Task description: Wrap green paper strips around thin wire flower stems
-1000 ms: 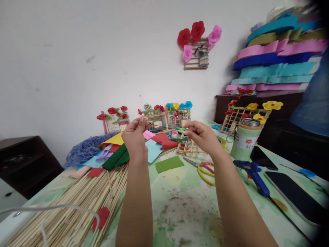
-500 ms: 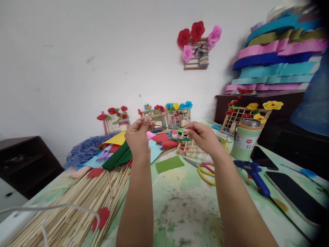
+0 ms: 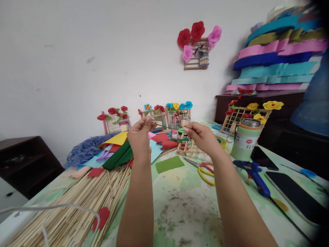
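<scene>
A thin dark green wire [image 3: 166,127] stretches between my two hands above the table. My left hand [image 3: 140,135] pinches its left end between thumb and fingertips. At the other end, my right hand [image 3: 200,135] is closed in a pinch on the wire. A narrow dark green strip [image 3: 179,139] shows just under my right fingertips; whether it joins the wire I cannot tell. Below the hands lies a flat piece of green crepe paper [image 3: 169,164], beside scissors [image 3: 204,171] with yellow and red handles.
Thin wooden sticks [image 3: 69,202] and coloured paper [image 3: 115,139] cover the left side, with blue yarn [image 3: 82,151] behind. On the right are a green bottle [image 3: 245,140], a blue glue gun [image 3: 254,175] and a phone [image 3: 295,195]. Stick frames with paper flowers [image 3: 180,111] stand along the wall.
My left hand has shifted very slightly to the right, and the wire with it. My right hand is almost unmoved; both keep their pinch.
</scene>
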Demonstrator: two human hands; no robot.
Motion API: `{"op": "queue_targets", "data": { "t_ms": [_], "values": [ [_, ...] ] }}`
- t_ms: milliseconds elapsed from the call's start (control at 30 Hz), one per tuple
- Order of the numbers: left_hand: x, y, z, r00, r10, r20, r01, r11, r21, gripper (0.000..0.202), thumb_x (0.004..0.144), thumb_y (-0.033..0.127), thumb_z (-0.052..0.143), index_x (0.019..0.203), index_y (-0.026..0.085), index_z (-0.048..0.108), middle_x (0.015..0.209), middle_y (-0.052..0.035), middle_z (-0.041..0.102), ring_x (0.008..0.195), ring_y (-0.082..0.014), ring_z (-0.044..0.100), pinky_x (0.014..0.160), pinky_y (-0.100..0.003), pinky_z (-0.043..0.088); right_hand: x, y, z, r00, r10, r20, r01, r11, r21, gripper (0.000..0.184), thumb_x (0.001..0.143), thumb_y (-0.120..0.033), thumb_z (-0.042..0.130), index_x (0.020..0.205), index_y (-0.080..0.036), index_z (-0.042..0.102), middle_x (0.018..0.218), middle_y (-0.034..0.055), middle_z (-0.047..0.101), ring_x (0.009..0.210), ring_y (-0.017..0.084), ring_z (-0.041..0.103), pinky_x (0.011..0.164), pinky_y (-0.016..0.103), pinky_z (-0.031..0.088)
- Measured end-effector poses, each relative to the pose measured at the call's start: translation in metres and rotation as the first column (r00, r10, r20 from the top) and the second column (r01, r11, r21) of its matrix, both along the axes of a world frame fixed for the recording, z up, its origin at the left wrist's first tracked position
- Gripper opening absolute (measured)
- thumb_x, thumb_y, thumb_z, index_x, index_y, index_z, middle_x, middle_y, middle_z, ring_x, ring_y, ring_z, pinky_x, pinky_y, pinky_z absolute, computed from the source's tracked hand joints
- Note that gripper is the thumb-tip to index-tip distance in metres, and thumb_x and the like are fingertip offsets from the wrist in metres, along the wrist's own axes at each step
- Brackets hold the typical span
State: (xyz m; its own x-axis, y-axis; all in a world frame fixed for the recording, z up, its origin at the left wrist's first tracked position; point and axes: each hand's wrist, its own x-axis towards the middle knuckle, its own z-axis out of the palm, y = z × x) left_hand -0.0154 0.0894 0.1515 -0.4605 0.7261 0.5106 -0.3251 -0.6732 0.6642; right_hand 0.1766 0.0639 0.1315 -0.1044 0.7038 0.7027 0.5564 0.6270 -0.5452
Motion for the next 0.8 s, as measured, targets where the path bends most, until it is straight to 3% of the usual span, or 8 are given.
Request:
{"op": "queue_targets", "data": {
  "t_ms": [200, 333, 467, 633, 800],
  "values": [
    [-0.006, 0.005, -0.001, 0.998, -0.054, 0.044, 0.056, 0.998, -0.031, 0.031, 0.053, 0.038, 0.083, 0.065, 0.014, 0.068, 0.064, 0.0001, 0.066, 0.057, -0.0068, 0.058, 0.066, -0.022, 0.051, 0.003, 0.001, -0.001, 0.999, 0.003, -0.047, -0.004, 1.000, -0.023, 0.014, 0.086, -0.032, 0.051, 0.078, -0.021, 0.052, 0.062, -0.0026, 0.047, 0.055, 0.012, 0.039, 0.053, 0.025, 0.031],
    [-0.003, 0.006, -0.003, 1.000, -0.019, 0.024, 0.020, 0.999, -0.033, 0.021, 0.058, 0.032, 0.079, 0.061, 0.014, 0.067, 0.060, 0.0014, 0.065, 0.057, -0.0060, 0.056, 0.068, -0.022, 0.048, 0.002, 0.001, -0.001, 0.996, 0.026, -0.089, -0.028, 0.999, -0.016, 0.009, 0.081, -0.028, 0.058, 0.079, -0.021, 0.052, 0.062, -0.0030, 0.049, 0.054, 0.012, 0.039, 0.051, 0.025, 0.031],
    [0.001, 0.007, -0.005, 1.000, 0.025, -0.018, -0.025, 1.000, -0.017, 0.017, 0.063, 0.027, 0.075, 0.057, 0.015, 0.065, 0.062, 0.0011, 0.066, 0.062, -0.0073, 0.057, 0.074, -0.023, 0.047, 0.002, -0.002, 0.000, 0.998, -0.020, -0.057, 0.022, 0.999, 0.034, 0.016, 0.084, -0.028, 0.053, 0.070, -0.021, 0.050, 0.058, -0.0025, 0.050, 0.051, 0.011, 0.039, 0.051, 0.025, 0.031],
    [0.002, 0.007, -0.005, 0.999, 0.019, -0.029, -0.020, 1.000, -0.019, 0.016, 0.061, 0.027, 0.075, 0.058, 0.014, 0.066, 0.060, 0.0006, 0.064, 0.061, -0.0082, 0.055, 0.068, -0.023, 0.045, 0.004, -0.003, 0.001, 1.000, 0.012, 0.024, -0.012, 1.000, 0.025, 0.025, 0.088, -0.030, 0.048, 0.066, -0.020, 0.052, 0.061, -0.0010, 0.053, 0.055, 0.012, 0.043, 0.054, 0.025, 0.032],
    [0.006, 0.005, -0.005, 0.999, 0.019, -0.036, -0.019, 1.000, -0.013, 0.017, 0.061, 0.029, 0.076, 0.059, 0.015, 0.067, 0.062, -0.0001, 0.066, 0.063, -0.0091, 0.056, 0.067, -0.023, 0.046, 0.002, 0.000, -0.001, 0.999, 0.036, -0.009, -0.036, 0.999, 0.022, 0.011, 0.088, -0.028, 0.047, 0.088, -0.021, 0.056, 0.060, -0.0031, 0.050, 0.055, 0.013, 0.044, 0.055, 0.025, 0.033]
  ]
}}
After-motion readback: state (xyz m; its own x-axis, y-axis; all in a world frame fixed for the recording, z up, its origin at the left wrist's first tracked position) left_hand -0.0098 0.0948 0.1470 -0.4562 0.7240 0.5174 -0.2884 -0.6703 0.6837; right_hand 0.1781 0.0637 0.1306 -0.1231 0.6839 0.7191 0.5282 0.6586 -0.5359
